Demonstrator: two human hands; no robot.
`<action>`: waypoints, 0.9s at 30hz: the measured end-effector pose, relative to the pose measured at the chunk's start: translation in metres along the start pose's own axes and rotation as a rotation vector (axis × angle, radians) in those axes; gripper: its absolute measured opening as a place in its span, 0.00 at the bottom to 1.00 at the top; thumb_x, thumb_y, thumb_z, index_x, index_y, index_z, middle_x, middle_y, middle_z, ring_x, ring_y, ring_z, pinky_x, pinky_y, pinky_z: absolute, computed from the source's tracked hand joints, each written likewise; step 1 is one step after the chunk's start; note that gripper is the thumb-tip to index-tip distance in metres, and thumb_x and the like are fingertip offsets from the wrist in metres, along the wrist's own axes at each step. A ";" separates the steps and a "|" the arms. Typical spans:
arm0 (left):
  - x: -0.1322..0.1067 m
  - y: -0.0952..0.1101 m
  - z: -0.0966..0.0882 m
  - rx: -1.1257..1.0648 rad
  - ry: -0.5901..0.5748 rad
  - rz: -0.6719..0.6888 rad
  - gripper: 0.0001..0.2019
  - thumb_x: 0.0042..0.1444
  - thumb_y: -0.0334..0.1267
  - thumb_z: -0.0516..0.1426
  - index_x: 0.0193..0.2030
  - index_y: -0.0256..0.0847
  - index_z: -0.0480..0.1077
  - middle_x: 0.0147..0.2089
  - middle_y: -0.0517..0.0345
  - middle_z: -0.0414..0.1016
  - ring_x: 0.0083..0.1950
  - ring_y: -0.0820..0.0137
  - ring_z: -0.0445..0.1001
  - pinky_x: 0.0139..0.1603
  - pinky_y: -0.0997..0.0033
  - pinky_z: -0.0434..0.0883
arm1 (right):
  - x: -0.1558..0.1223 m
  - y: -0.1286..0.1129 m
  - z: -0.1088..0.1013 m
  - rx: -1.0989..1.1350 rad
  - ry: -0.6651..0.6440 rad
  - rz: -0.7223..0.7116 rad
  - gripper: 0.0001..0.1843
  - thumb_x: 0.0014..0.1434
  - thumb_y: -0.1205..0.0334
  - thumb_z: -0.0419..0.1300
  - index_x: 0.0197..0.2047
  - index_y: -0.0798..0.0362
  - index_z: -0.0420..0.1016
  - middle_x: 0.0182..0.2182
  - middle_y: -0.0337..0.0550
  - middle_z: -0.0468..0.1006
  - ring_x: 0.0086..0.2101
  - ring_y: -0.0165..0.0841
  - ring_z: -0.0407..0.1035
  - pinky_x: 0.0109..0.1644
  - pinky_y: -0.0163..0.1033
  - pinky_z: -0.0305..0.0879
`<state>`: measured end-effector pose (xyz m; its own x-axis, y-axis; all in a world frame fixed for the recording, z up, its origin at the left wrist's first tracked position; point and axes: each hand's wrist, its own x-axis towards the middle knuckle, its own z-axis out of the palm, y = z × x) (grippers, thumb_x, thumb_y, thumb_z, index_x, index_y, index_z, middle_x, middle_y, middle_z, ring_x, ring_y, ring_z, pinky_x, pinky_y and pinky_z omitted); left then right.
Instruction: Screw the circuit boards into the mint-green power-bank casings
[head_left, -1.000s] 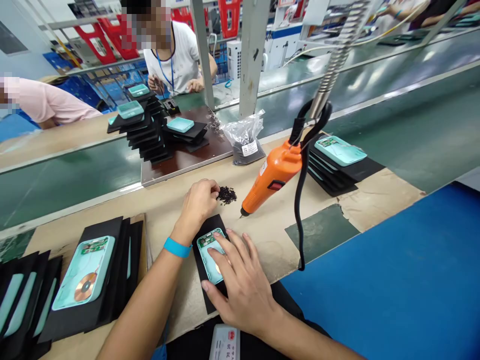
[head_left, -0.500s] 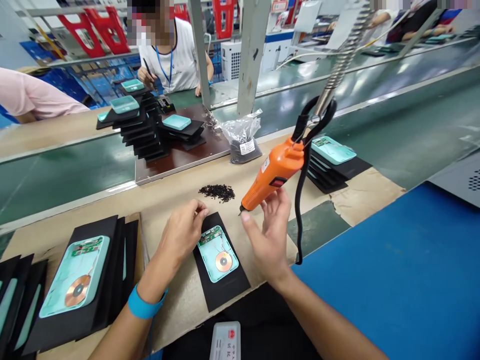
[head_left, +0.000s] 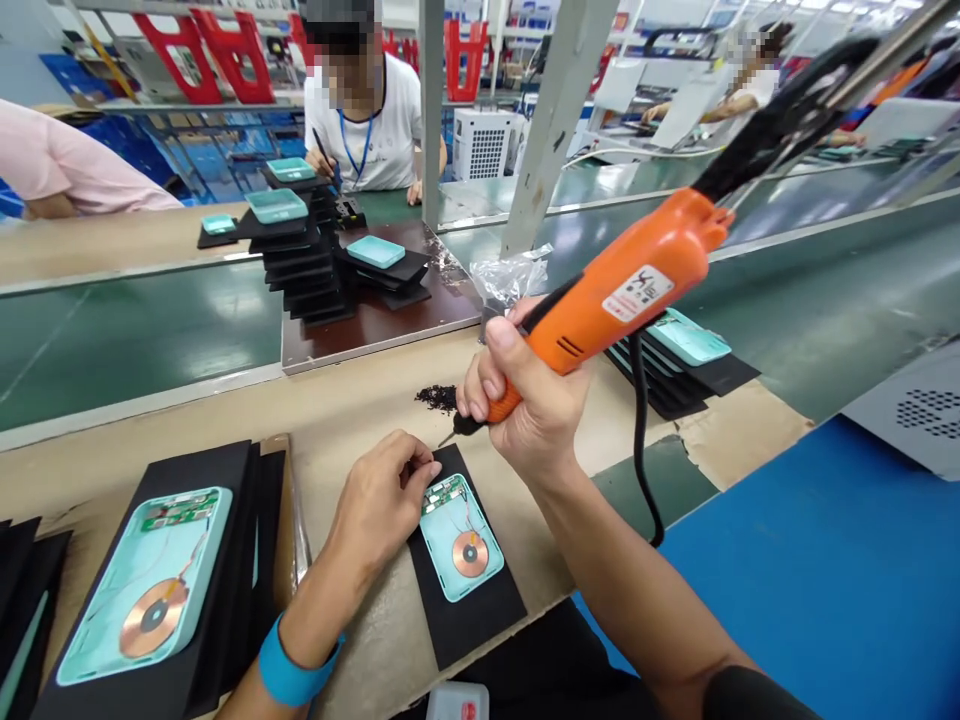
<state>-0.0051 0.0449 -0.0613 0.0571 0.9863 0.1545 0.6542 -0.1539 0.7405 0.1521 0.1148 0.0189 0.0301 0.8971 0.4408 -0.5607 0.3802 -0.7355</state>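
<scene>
A teal plastic casing [head_left: 461,545] lies on a black foam pad [head_left: 466,630] directly ahead of the person, its long axis running near to far with a slight tilt, a circuit board [head_left: 444,493] at the far end and a copper coil [head_left: 470,554] toward the near end. The left hand [head_left: 379,503] is the closer, just left of the board; thumb and forefinger press together in a pinch, anything held too small to tell. The right hand [head_left: 536,400] wraps closed around a raised orange electric screwdriver [head_left: 626,285], its bit [head_left: 454,433] angled down and left, just beyond the casing's far end. Loose dark screws [head_left: 439,398] lie just farther out.
</scene>
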 end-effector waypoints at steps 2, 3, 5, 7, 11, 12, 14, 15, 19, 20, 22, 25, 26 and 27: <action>-0.001 0.001 0.000 -0.018 0.013 0.019 0.06 0.67 0.34 0.61 0.36 0.45 0.73 0.34 0.61 0.77 0.33 0.68 0.71 0.36 0.67 0.64 | -0.004 0.002 0.004 0.029 0.002 0.041 0.18 0.67 0.54 0.75 0.43 0.46 0.68 0.18 0.22 0.63 0.13 0.26 0.59 0.17 0.34 0.63; -0.001 0.001 0.000 -0.026 0.018 0.031 0.07 0.67 0.34 0.61 0.36 0.45 0.72 0.34 0.62 0.76 0.33 0.68 0.70 0.36 0.67 0.64 | -0.007 0.003 0.004 0.034 0.002 0.053 0.18 0.67 0.54 0.76 0.43 0.46 0.68 0.18 0.22 0.64 0.13 0.26 0.59 0.17 0.34 0.62; -0.002 0.000 0.001 -0.038 0.020 0.051 0.07 0.67 0.33 0.61 0.35 0.44 0.71 0.34 0.62 0.76 0.33 0.69 0.70 0.36 0.67 0.63 | -0.013 0.005 0.004 0.043 0.005 0.065 0.18 0.66 0.55 0.76 0.43 0.46 0.69 0.18 0.23 0.65 0.13 0.26 0.60 0.17 0.34 0.62; -0.002 0.000 0.002 -0.044 0.013 0.059 0.08 0.67 0.33 0.61 0.35 0.44 0.71 0.35 0.62 0.76 0.33 0.68 0.70 0.36 0.66 0.64 | -0.016 0.006 0.004 0.051 0.012 0.082 0.18 0.66 0.56 0.76 0.43 0.46 0.69 0.18 0.23 0.65 0.13 0.27 0.60 0.17 0.34 0.61; -0.003 0.001 0.003 -0.042 -0.002 0.050 0.07 0.68 0.33 0.61 0.36 0.45 0.71 0.35 0.61 0.77 0.34 0.68 0.71 0.37 0.66 0.64 | -0.017 0.007 0.005 0.050 0.036 0.117 0.20 0.64 0.54 0.76 0.42 0.46 0.67 0.17 0.22 0.63 0.13 0.27 0.59 0.17 0.34 0.61; -0.003 0.001 0.003 -0.041 -0.001 0.051 0.07 0.68 0.33 0.61 0.36 0.45 0.72 0.35 0.61 0.77 0.34 0.68 0.71 0.37 0.66 0.64 | -0.017 0.007 0.005 0.049 0.040 0.117 0.21 0.64 0.54 0.77 0.41 0.46 0.67 0.17 0.23 0.63 0.13 0.27 0.59 0.17 0.34 0.61; -0.003 0.001 0.004 -0.037 0.003 0.054 0.07 0.68 0.33 0.61 0.37 0.45 0.72 0.35 0.62 0.77 0.35 0.68 0.72 0.37 0.66 0.64 | -0.017 0.007 0.005 0.044 0.048 0.112 0.21 0.63 0.53 0.77 0.41 0.46 0.67 0.17 0.23 0.64 0.13 0.27 0.60 0.17 0.34 0.62; -0.003 0.001 0.004 -0.034 0.007 0.057 0.07 0.68 0.32 0.61 0.37 0.45 0.71 0.35 0.63 0.76 0.34 0.68 0.72 0.37 0.66 0.64 | -0.017 0.008 0.004 0.040 0.050 0.111 0.21 0.63 0.53 0.77 0.42 0.46 0.67 0.17 0.23 0.64 0.13 0.27 0.60 0.17 0.34 0.61; -0.005 0.001 0.004 -0.024 0.014 0.072 0.08 0.69 0.32 0.61 0.37 0.45 0.71 0.35 0.63 0.76 0.35 0.69 0.73 0.37 0.66 0.64 | -0.018 0.009 0.003 0.032 0.043 0.113 0.21 0.64 0.53 0.77 0.42 0.46 0.67 0.17 0.23 0.64 0.13 0.26 0.59 0.17 0.34 0.61; -0.005 0.001 0.004 -0.023 0.012 0.075 0.08 0.69 0.32 0.61 0.37 0.45 0.71 0.36 0.63 0.76 0.35 0.69 0.73 0.37 0.66 0.64 | -0.019 0.009 0.003 0.032 0.040 0.112 0.21 0.64 0.53 0.76 0.42 0.46 0.67 0.17 0.23 0.64 0.13 0.27 0.59 0.17 0.34 0.61; -0.004 0.001 0.004 -0.026 0.007 0.079 0.08 0.69 0.31 0.61 0.37 0.45 0.71 0.37 0.62 0.77 0.36 0.69 0.73 0.38 0.66 0.65 | -0.019 0.009 0.003 0.033 0.037 0.106 0.20 0.65 0.54 0.76 0.42 0.46 0.67 0.17 0.23 0.65 0.13 0.26 0.60 0.17 0.33 0.62; -0.004 0.001 0.004 -0.038 0.004 0.087 0.07 0.69 0.32 0.60 0.37 0.45 0.72 0.37 0.62 0.78 0.36 0.68 0.74 0.39 0.66 0.65 | -0.020 0.010 0.003 0.039 0.033 0.093 0.19 0.65 0.56 0.75 0.42 0.46 0.67 0.17 0.22 0.65 0.13 0.26 0.60 0.17 0.33 0.63; -0.004 0.002 0.004 -0.042 0.006 0.090 0.07 0.69 0.32 0.60 0.37 0.45 0.72 0.37 0.62 0.78 0.36 0.68 0.73 0.39 0.66 0.66 | -0.021 0.010 0.003 0.043 0.029 0.090 0.18 0.66 0.56 0.75 0.42 0.46 0.67 0.17 0.22 0.65 0.13 0.26 0.60 0.17 0.33 0.63; -0.004 0.002 0.004 -0.045 0.006 0.090 0.08 0.69 0.32 0.60 0.37 0.45 0.72 0.36 0.62 0.78 0.36 0.68 0.73 0.39 0.66 0.66 | -0.021 0.011 0.003 0.046 0.026 0.088 0.17 0.66 0.57 0.74 0.42 0.46 0.67 0.17 0.22 0.65 0.13 0.26 0.60 0.17 0.33 0.62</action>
<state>-0.0005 0.0410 -0.0631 0.1098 0.9680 0.2257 0.6118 -0.2448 0.7522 0.1430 0.0992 0.0032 0.0001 0.9321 0.3621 -0.5999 0.2898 -0.7458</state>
